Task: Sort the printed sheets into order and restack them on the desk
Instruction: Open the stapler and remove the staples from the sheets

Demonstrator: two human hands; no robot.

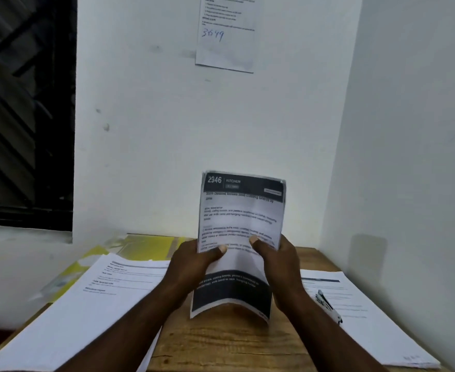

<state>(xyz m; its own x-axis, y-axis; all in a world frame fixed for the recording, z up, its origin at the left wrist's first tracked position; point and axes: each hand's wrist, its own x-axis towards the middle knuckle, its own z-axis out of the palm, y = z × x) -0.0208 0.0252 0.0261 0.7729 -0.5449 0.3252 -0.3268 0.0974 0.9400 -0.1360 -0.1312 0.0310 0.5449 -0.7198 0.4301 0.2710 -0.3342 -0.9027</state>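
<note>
A wooden desk [221, 345] stands pushed into a corner of white walls [154, 143]; one wall runs behind the hands and the other closes in just beyond the right hand. Past the left hand and higher up, a window [25, 116] with a dark grille is set in the wall. Above the hands a notice [225, 36] with a handwritten number hangs on the wall.

Bare wood shows only in the strip beneath and in front of the forearms. Outward of the left hand [194, 264] the left stack [87, 304] of white pages covers the desk to its near edge, and a yellow folder [146, 248] lies behind it, against the wall. Outward of the right hand [280, 264] lies the right stack [355, 318], which reaches close to the side wall, with a pen [328, 304] resting on it beside the right wrist.

Both hands grip the held sheets [241, 216] between them, upright above the middle of the desk, thumbs pressed on the printed face and fingers curled behind. The top page carries a dark header band reading "2946 KITCHEN", blurred lines of text below it, and a second dark band near the bottom. The paper bows inward between the hands and its lower edge flares toward the desk. How many sheets are held cannot be told.
</note>
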